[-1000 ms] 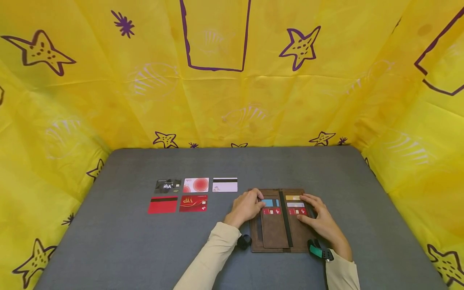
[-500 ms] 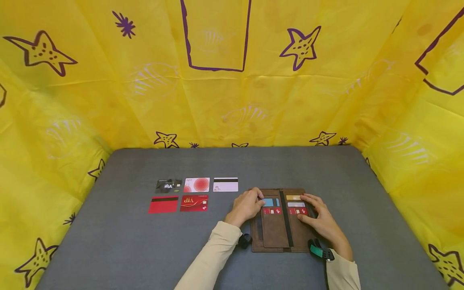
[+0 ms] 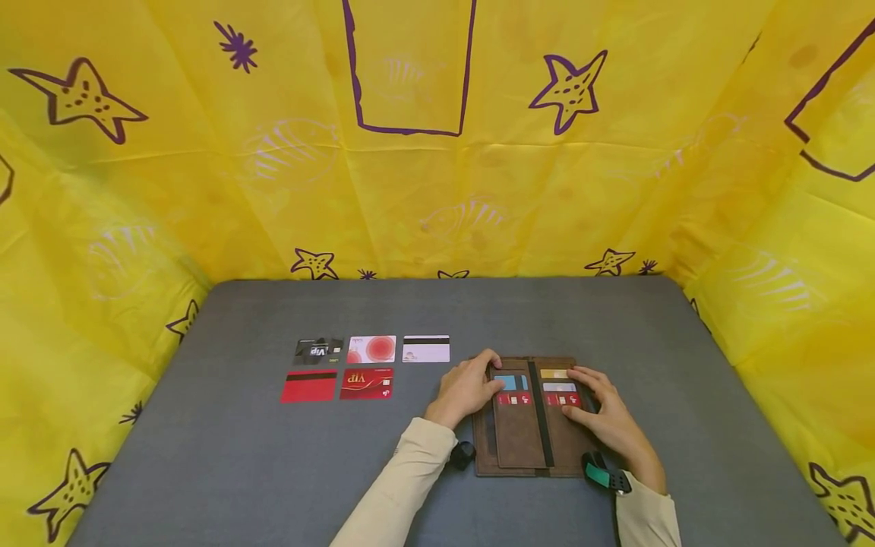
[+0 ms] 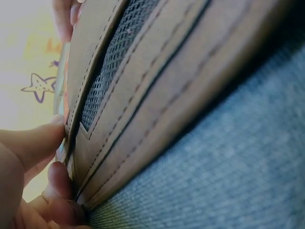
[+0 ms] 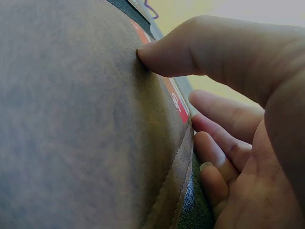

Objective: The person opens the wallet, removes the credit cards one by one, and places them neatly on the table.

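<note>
A brown leather wallet [image 3: 516, 441] lies opened out on the table, a dark elastic band [image 3: 539, 418] running down its middle. Cards fill slots on both halves: a blue card [image 3: 506, 382] above a red card [image 3: 514, 398] on the left, and a gold card [image 3: 552, 373] atop others on the right. At the upper left corner my left hand [image 3: 465, 391] pinches the wallet's layered edge; its thumb [image 4: 40, 138] is at the flap beside a mesh pocket [image 4: 114, 67]. My right hand [image 3: 611, 418] grips the right side, thumb [image 5: 176, 50] pressing the leather and fingers bent along the edge.
Several loose cards lie left of the wallet in two rows, among them a black card [image 3: 317, 351], a white card with a dark stripe [image 3: 426, 349] and a red VIP card [image 3: 367, 384]. Yellow patterned cloth [image 3: 410, 205] encloses the grey table [image 3: 239, 456] at the back and sides.
My left fingers have shifted slightly to the right along the wallet's top left corner. The right hand and the loose cards stay where they were.
</note>
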Demonstrator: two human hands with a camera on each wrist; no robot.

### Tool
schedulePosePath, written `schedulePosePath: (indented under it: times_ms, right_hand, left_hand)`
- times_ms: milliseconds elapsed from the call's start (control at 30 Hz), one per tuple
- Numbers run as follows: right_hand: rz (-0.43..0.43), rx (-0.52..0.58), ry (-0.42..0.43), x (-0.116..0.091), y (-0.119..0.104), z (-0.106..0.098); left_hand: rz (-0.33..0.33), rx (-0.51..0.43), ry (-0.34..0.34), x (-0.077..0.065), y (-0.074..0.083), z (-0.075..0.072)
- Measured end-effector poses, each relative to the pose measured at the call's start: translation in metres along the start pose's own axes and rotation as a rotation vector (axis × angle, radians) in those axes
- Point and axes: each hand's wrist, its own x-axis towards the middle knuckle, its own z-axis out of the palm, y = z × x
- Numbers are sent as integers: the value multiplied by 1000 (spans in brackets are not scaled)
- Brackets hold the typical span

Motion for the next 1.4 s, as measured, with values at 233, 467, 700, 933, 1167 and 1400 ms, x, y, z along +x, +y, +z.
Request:
schedulePosePath:
  times_ms: [233, 467, 700, 933, 1167, 1400]
  right_hand:
    - [4, 6, 1, 0, 0, 1]
    - [1, 10, 1, 0, 0, 1]
    - [-3, 13, 0, 0, -1, 1]
    - [2, 11, -2, -1, -1, 0]
    - [3, 8, -1, -1, -2, 0]
    - [-9, 3, 4, 0, -1, 0]
  left_hand:
    - [-2, 39, 13, 0, 1, 2]
    - [-7, 42, 3, 1, 0, 2]
    - [-52, 45, -17, 0, 2, 2]
    - [-51, 54, 6, -1, 2, 4]
    - [-50, 44, 27, -1, 0, 5]
    - [-64, 26, 59, -1, -1, 6]
